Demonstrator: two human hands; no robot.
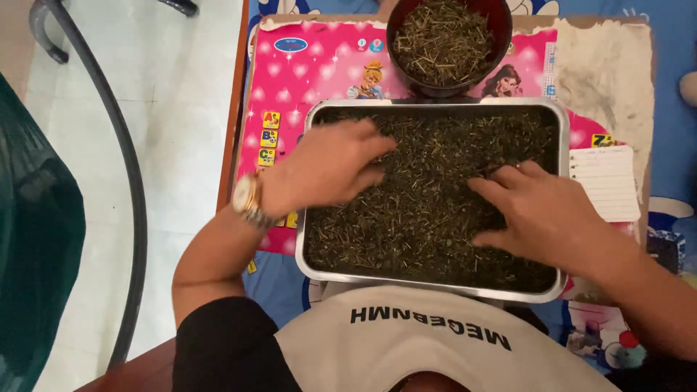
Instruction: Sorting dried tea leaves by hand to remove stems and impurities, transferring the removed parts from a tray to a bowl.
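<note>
A pink play mat point(319, 69) with cartoon figures and letter tiles is lying across the tabletop point(234, 116). A dark round bowl point(396, 29) heaped with dried stems is sitting at the mat's far edge. A lined notepad point(608, 183) is resting to the right, over a worn, whitish patch of board point(602, 65). A blue printed cloth point(671, 101) is showing beneath. On the left, a curved dark metal frame point(131, 174) is standing over pale floor tiles point(181, 109), beside a green mesh surface point(33, 239).

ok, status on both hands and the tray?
Left hand and right hand flat, fingers spread, on dried leaves in metal tray. Nothing gripped. Dark bowl of the same leaves beyond the tray, clear of both hands.
</note>
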